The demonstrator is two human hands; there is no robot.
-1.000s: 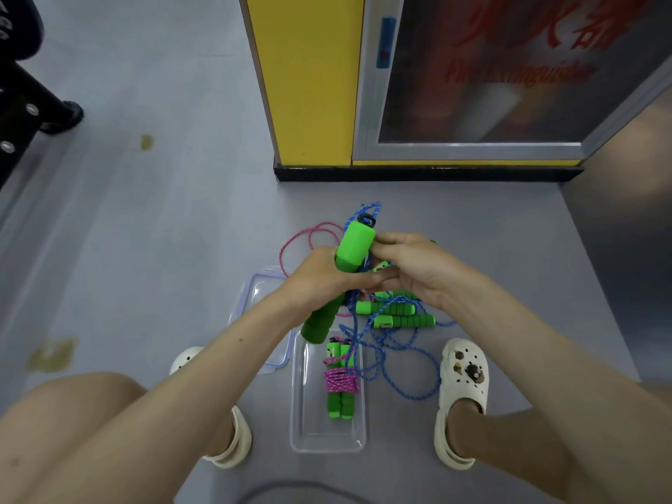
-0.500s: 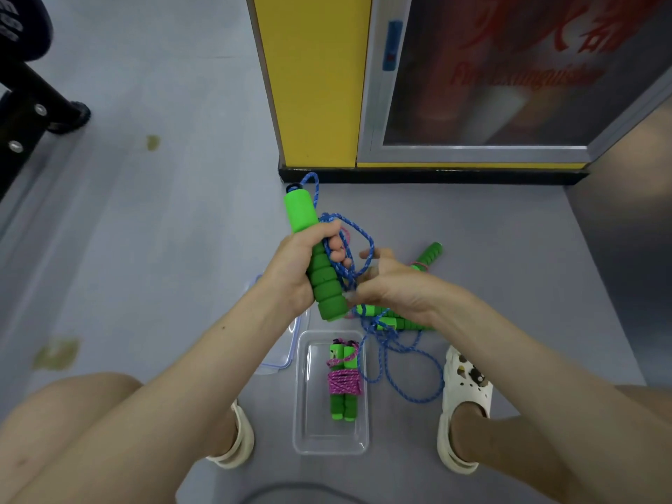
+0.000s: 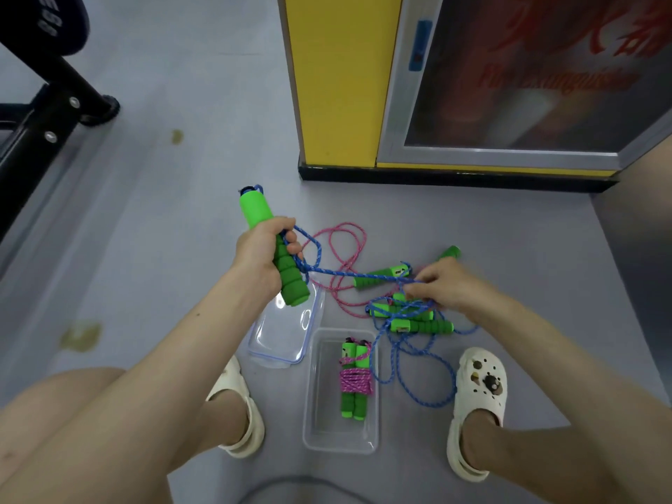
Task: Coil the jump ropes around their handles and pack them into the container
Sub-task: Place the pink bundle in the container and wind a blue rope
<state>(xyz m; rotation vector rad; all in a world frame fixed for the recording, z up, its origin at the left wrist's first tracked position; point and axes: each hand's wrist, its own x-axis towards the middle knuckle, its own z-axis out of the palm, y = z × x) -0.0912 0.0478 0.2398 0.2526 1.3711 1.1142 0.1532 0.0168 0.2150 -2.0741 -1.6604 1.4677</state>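
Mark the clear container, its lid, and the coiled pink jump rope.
clear container (image 3: 340, 432), head view, bare bottom near its front wall.
lid (image 3: 282, 336), head view, middle of the clear panel.
coiled pink jump rope (image 3: 354, 383), head view, the pink windings at its middle.

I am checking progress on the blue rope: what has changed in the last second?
The hands parted: the left hand carried its green handle leftward, the right hand went right and down, drawing the blue rope taut between them. The pink bundle stays in the container; lid unmoved.
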